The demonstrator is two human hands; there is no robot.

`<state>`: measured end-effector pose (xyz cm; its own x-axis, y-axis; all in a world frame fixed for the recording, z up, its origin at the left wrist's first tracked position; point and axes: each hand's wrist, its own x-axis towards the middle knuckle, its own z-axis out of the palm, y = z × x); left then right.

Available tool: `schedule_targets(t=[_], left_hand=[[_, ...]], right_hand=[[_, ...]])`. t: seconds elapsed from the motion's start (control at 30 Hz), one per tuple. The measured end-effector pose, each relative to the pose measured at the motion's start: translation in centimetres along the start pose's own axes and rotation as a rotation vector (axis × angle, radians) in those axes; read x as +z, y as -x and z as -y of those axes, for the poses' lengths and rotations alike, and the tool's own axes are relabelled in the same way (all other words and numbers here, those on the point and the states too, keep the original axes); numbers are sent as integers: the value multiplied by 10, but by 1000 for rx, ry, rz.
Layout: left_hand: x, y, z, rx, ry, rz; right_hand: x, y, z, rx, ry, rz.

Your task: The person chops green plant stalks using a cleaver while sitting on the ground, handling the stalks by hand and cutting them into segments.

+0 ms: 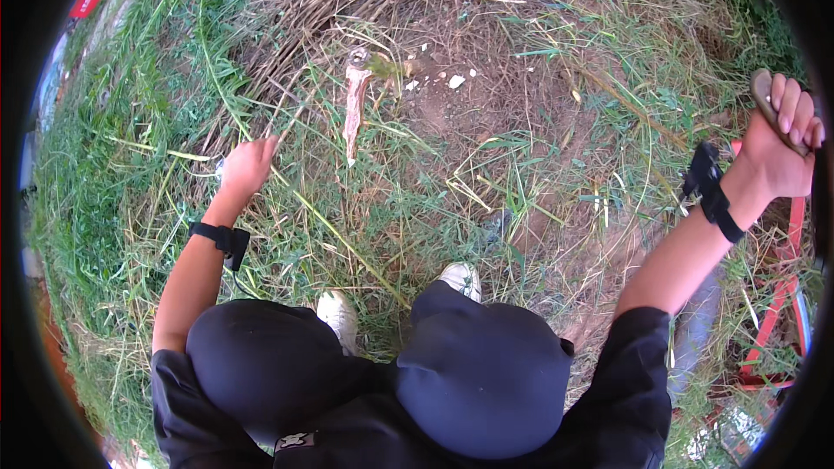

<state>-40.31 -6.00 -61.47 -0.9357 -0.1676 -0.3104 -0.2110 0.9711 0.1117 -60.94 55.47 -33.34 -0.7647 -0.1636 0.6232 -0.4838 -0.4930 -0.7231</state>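
My left hand [248,169] is closed low over the grass at centre left, its fingers round a thin dry stalk [288,115] that points up and away. Raised at the far right, my right hand [786,135] wraps round a smooth brownish handle [764,94]; whatever it belongs to is hidden or out of view. On the ground, ahead and to the right of my left hand, lies a tapering pinkish piece [354,108] that looks like bare, split wood. Neither hand touches it.
Dry stalks [295,22] lie heaped beyond my left hand. White chips [456,82] dot the bare soil. Red metal bars [769,326] stand at the right, below my right forearm. My white shoes [339,320] rest on the grass between my knees. Tall green grass grows at left.
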Motion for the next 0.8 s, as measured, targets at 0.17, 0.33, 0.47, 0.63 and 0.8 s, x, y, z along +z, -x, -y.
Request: schedule_targets(t=[0.17, 0.33, 0.47, 0.63, 0.8], left_hand=[[1, 45, 27, -193, 5, -15], [-7, 97, 72, -233, -131, -181], [-2, 87, 60, -262, -50, -120], [-11, 24, 0, -107, 74, -63], [-6, -21, -54, 87, 64, -60]], right_hand=[[90, 170, -271, 441, 136, -543], [130, 241, -362, 1595, -143, -176], [90, 273, -358, 1591, -278, -448], [80, 281, -295, 1501, 173, -319], [54, 148, -173, 768, 855, -124]])
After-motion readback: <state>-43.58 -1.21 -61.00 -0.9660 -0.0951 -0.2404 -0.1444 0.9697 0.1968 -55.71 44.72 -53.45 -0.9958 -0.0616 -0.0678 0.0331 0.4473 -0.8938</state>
